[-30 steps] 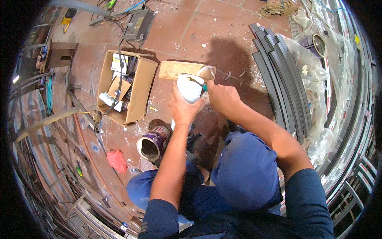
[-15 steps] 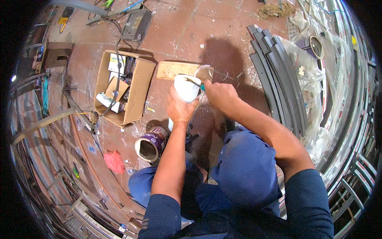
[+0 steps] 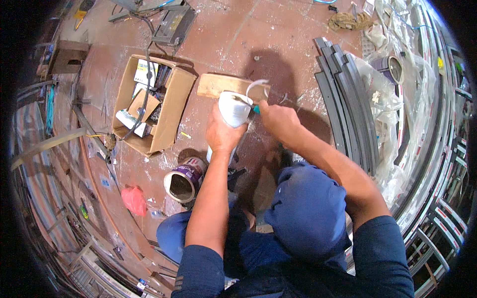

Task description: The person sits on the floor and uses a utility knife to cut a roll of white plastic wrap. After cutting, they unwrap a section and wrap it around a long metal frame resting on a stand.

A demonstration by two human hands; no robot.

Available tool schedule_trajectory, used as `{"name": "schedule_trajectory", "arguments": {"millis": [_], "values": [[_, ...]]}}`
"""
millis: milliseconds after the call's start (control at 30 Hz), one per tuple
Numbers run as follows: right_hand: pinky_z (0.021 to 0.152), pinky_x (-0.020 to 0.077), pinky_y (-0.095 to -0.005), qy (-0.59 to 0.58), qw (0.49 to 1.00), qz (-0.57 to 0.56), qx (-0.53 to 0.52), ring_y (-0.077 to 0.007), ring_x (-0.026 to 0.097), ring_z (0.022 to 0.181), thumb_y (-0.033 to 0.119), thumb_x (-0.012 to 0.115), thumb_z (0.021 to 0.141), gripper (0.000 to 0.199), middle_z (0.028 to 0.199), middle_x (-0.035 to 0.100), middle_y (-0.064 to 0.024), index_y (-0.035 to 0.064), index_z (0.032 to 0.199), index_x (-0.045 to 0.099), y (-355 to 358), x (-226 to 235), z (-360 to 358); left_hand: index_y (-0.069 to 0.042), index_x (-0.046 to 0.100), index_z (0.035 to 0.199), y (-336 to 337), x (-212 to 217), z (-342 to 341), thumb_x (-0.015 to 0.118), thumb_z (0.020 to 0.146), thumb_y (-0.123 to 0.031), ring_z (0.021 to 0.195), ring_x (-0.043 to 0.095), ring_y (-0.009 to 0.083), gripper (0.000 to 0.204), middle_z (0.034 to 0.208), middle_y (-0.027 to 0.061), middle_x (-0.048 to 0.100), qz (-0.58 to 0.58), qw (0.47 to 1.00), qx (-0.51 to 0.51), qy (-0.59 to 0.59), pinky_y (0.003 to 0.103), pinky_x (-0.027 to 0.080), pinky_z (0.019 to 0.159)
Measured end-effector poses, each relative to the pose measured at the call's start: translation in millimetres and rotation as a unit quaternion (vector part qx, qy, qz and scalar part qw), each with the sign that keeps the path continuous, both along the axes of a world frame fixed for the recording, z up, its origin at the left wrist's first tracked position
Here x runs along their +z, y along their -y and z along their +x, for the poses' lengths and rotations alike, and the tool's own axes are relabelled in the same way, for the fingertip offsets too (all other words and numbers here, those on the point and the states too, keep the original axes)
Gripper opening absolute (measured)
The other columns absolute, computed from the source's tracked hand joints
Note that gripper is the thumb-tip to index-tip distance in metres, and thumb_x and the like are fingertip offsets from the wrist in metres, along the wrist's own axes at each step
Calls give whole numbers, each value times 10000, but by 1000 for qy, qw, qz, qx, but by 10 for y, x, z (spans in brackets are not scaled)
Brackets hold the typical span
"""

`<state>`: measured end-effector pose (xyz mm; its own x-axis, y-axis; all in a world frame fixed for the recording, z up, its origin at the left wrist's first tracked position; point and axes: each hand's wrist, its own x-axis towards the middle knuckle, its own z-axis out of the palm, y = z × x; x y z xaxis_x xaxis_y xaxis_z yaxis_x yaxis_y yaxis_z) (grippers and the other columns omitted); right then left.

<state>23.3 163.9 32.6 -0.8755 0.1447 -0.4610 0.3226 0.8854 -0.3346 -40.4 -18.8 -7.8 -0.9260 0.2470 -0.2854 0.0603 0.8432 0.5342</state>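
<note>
My left hand (image 3: 226,130) is wrapped around a long white plastic tube (image 3: 233,110), its end facing away from me. Its lower part shows again beneath my left forearm. Closed in a fist, my right hand (image 3: 279,119) grips a knife (image 3: 256,109) with a teal handle. The thin blade lies across the tube's end, its tip partly hidden by the rim. A thin curled white strip (image 3: 252,90) stands out beside the tube's far right edge. Just beyond lies a wooden board (image 3: 213,85) on the floor.
A cardboard box (image 3: 174,107) of small packages stands left. A purple-and-white can (image 3: 184,180) lies near my left forearm, with a pink plastic bag (image 3: 134,200) beyond it. Dark grey profiles (image 3: 343,99) lie stacked right, beside clear plastic sheeting (image 3: 385,144) and another can (image 3: 389,68).
The white strip has changed its curl and stands out more narrowly. My right hand and the knife have shifted slightly right. The whole view has moved a little.
</note>
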Motion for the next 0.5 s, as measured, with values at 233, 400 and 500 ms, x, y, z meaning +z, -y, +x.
{"name": "schedule_trajectory", "arguments": {"millis": [233,400,500], "values": [[745,647,-554,-9,1000,-18,24,-418,810,908,160,552,1031,211,971,803,-244,4,1151,626,-49,-14,119,-144,498,1498,108,-66,-49,985,647,-368,1249,681,424,1006,1363,188,705,26,1000,3,-17,522,551,1032],[730,651,-546,-2,1000,-13,14,-414,811,876,163,561,1027,205,951,802,-240,9,1144,628,-38,-65,-26,-139,500,1499,61,-83,-65,985,636,-367,1244,688,420,1016,1344,193,713,21,1000,-6,-18,518,556,1024],[720,652,-543,4,1000,-3,18,-406,813,865,162,562,1028,197,943,802,-238,13,1135,631,14,-14,56,-135,529,1471,130,-69,-80,964,644,-351,1244,684,419,959,1335,193,711,51,999,3,-10,519,555,1031]]}}
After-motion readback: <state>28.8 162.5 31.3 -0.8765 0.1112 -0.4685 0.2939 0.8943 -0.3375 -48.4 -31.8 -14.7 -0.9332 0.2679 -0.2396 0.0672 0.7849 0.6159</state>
